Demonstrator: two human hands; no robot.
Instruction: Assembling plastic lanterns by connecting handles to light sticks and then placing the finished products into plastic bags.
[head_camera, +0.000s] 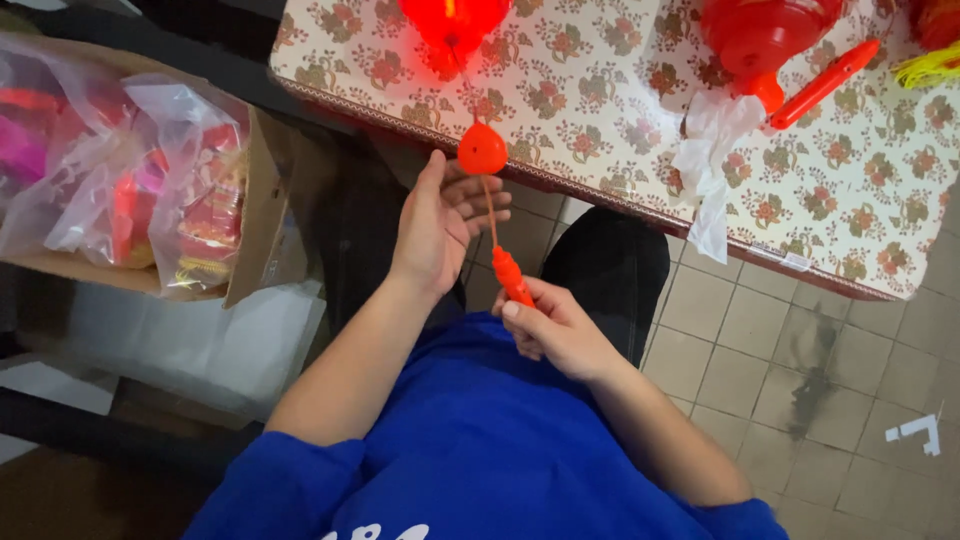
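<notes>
From the head camera, the right hand (555, 330) has its fingers closed around an orange handle (511, 276) below the bench's (600, 120) near edge. The left hand (440, 222) is open, fingers loosely spread, fingertips touching a red heart-shaped piece (482, 150) on the cord (490, 210) at that edge.

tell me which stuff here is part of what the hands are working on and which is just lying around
In hand:
right hand pinching the orange handle
thin cord
red heart piece by the open left hand

Lying about:
red lantern on the flowered table
box of bagged toys
</notes>
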